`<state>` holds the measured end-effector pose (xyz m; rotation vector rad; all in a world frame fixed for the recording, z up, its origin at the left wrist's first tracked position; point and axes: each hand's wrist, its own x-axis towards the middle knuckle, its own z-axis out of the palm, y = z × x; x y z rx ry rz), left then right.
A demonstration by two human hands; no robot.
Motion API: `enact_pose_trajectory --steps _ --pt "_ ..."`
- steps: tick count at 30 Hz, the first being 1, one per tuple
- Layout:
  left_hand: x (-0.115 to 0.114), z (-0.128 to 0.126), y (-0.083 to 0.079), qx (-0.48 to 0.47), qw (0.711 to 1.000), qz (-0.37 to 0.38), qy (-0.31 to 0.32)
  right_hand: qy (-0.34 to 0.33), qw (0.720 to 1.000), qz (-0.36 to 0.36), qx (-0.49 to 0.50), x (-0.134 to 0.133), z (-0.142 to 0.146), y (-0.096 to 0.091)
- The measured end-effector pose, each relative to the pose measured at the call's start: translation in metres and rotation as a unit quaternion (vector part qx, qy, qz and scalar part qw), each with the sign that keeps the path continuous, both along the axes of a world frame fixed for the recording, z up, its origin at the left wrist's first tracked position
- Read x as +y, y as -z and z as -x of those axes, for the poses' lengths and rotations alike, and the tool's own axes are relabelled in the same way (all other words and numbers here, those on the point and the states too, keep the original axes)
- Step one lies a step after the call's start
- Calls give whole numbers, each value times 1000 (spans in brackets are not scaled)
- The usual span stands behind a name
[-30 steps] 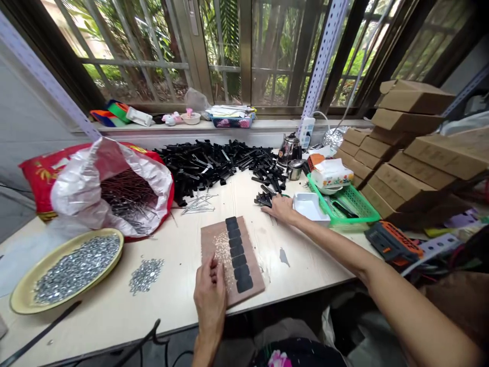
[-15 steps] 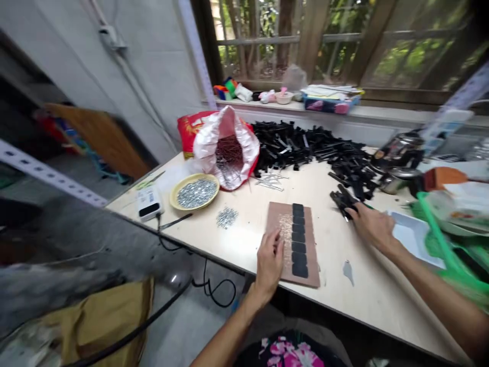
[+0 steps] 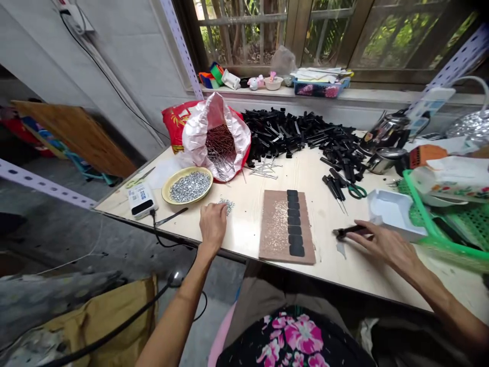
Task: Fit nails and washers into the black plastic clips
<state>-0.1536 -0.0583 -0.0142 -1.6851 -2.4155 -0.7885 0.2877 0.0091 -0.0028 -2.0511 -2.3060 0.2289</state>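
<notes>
My left hand [image 3: 213, 225] is at the table's front edge, its fingertips pinched together at a small pile of tiny silvery metal pieces [image 3: 229, 207]. Whatever may be between those fingertips is hidden. My right hand [image 3: 389, 248] grips a slim black tool [image 3: 353, 230], held low over the table with its dark end pointing left. Just under that end lies a small grey flat piece [image 3: 341, 250]. Between my hands rests a brown board [image 3: 272, 251] with a column of black rounded-square pieces [image 3: 294, 220] and many pale pits to their left.
A yellow dish [image 3: 165, 193] of metal pieces stands left, before a red bag [image 3: 171, 122] of brown rods. Black parts [image 3: 290, 130] are heaped behind. Green-handled scissors [image 3: 357, 190], a white tray [image 3: 389, 204] and a green basket [image 3: 454, 242] are at right.
My left hand has gone from the board leftward to the small metal pile. My right hand has come nearer from the tools by the scissors, with the black tool now in it.
</notes>
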Motion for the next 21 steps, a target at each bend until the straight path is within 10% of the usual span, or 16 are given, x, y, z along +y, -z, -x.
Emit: enact_pose_trajectory --steps 14,21 --pt "50 3 4 220 967 90 90 7 998 -18 -55 -9 9 0" --pt "55 -2 0 134 982 5 129 -11 997 -32 -67 -7 -2 -8"
